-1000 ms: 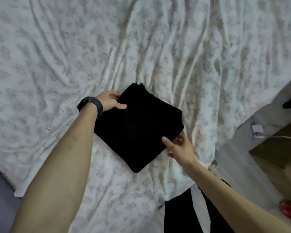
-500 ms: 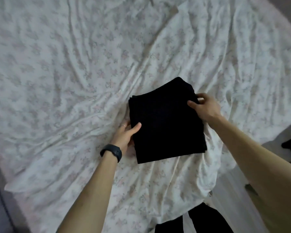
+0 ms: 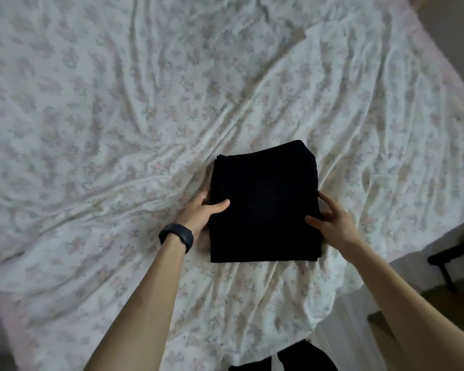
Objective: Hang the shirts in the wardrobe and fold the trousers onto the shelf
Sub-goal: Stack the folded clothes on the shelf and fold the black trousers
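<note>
Trousers of black, matte cloth, folded into a thick, nearly square bundle with stacked layers showing at the far left corner, are between my two hands. My left hand grips the bundle's left edge, thumb flat on top and fingers tucked beneath. A thin ring shows on one finger, and a black band wraps the wrist. My right hand holds the right edge, thumb on top and fingers curled round the side. Beneath the bundle spreads a pale bed sheet, soft, heavily creased and printed with faint small flowers. I cannot tell whether the bundle rests on the sheet or is lifted just off it. At far right stands a dark furniture leg.
</note>
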